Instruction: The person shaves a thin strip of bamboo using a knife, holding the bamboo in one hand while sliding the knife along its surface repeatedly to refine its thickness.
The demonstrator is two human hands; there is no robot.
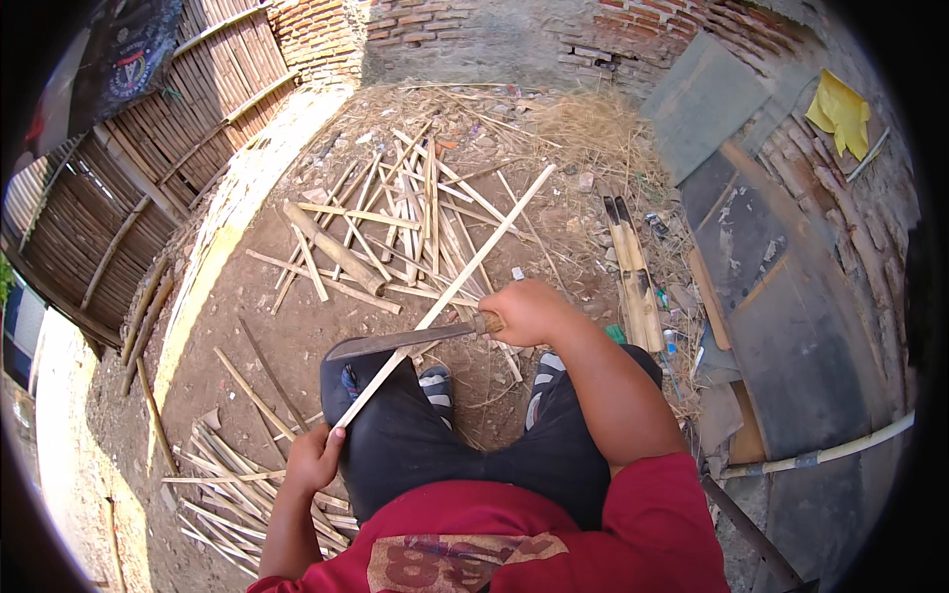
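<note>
We pinch the near end of a pale bamboo strip (474, 265) in our left hand (314, 459), slanting it over the left thigh (395, 427), probably so the leg steadies it. Our right hand (534, 314) wraps the handle of a long knife (423, 340), whose blade crosses the strip, likely for firm control. Loose strips (222, 494) lie near left, seemingly for easy reach.

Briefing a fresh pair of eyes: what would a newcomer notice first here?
First, the large knife in the right hand, crossing a long pale strip gripped by the left hand at its near end. Then the jumbled pile of strips on the dirt ahead, and the yellow sheet at upper right.
</note>
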